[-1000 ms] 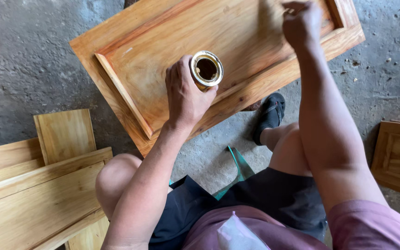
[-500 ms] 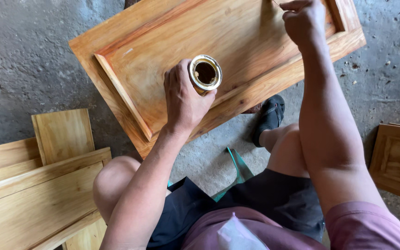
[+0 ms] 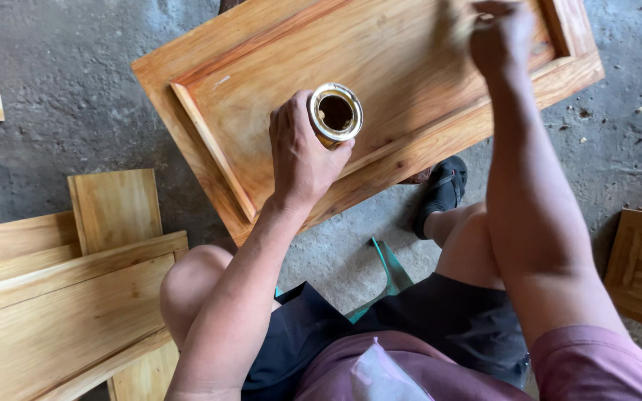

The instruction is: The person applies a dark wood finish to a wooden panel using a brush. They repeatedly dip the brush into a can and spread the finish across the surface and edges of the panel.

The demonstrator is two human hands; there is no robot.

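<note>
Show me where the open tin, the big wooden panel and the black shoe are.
open tin (image 3: 336, 113), head view, on its dark round mouth.
wooden panel (image 3: 403, 67), head view, on the bare recessed centre.
black shoe (image 3: 441, 189), head view, on its upper.

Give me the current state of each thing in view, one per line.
Small open tin: lid off, upright, gripped by left hand.
Right hand: closed on something blurred, over the panel.
Framed wooden panel: lying flat, glossy.
Wooden boards: stacked on the floor.
</note>
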